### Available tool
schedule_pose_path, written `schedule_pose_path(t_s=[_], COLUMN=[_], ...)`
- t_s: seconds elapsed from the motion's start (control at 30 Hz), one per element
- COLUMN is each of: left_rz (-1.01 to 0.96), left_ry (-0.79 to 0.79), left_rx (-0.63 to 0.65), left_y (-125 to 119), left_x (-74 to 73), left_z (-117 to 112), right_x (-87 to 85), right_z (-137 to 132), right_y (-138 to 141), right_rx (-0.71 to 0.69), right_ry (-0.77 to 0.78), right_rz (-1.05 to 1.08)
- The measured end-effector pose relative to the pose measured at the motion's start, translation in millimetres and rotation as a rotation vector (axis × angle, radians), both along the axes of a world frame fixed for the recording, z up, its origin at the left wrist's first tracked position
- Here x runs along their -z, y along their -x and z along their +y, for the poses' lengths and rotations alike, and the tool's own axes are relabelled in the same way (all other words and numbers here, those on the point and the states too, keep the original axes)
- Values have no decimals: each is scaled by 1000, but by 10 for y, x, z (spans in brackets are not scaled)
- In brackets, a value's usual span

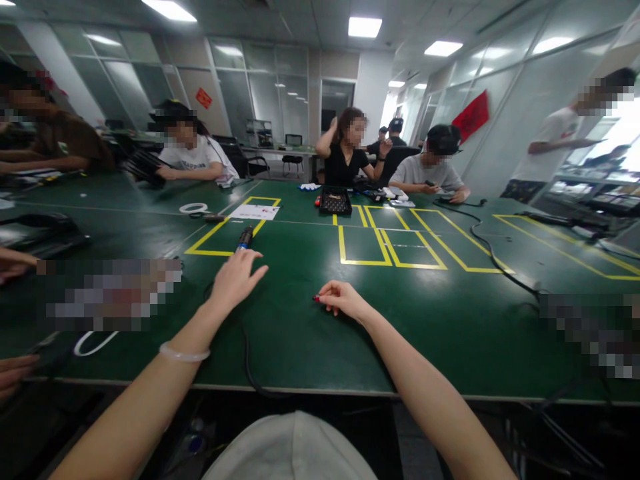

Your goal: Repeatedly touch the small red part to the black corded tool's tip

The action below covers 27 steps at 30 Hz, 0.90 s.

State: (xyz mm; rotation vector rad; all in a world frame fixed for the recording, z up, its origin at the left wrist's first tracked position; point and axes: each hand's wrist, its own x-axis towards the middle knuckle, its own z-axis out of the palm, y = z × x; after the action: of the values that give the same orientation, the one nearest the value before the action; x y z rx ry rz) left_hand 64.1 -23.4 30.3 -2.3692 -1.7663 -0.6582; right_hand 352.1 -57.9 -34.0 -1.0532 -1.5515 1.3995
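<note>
My left hand [234, 279] reaches over the green table [295, 347], its thumb and a finger stretched apart. Just beyond its fingertips lies a dark cylindrical tool [245, 237] with a blue band; whether the fingers touch it I cannot tell. A black cable [247, 350] runs from near this hand to the table's front edge. My right hand [343, 300] is closed in a pinch low over the tabletop. Between its fingertips a small red-and-black piece [316, 299] pokes out to the left, too small to name.
Yellow tape outlines [367, 263] mark the table. A black tray [335, 202], a white sheet [255, 212] and a white ring [193, 209] lie farther back. A long black cable [493, 257] crosses at right. Several people sit around; a person's hand [17, 373] shows at lower left.
</note>
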Motion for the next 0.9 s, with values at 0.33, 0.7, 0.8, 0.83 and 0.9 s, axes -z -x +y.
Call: schedule_pose_path(t_s=[0.33, 0.7, 0.8, 0.83, 0.9], left_rz=[162, 359, 349, 344, 327], left_ry=[468, 266, 229, 229, 227], left_rx=[-400, -105, -56, -44, -18], left_y=[892, 409, 198, 124, -26], left_x=[156, 312, 329, 333, 342], left_z=[272, 337, 204, 151, 36], right_x=[28, 81, 83, 81, 72], right_z=[3, 39, 50, 53, 57], right_y=[26, 67, 60, 54, 39], right_rx=[4, 9, 31, 40, 55], right_ry=[-19, -48, -81, -99, -147], right_rz=[-11, -32, -58, -73, -114])
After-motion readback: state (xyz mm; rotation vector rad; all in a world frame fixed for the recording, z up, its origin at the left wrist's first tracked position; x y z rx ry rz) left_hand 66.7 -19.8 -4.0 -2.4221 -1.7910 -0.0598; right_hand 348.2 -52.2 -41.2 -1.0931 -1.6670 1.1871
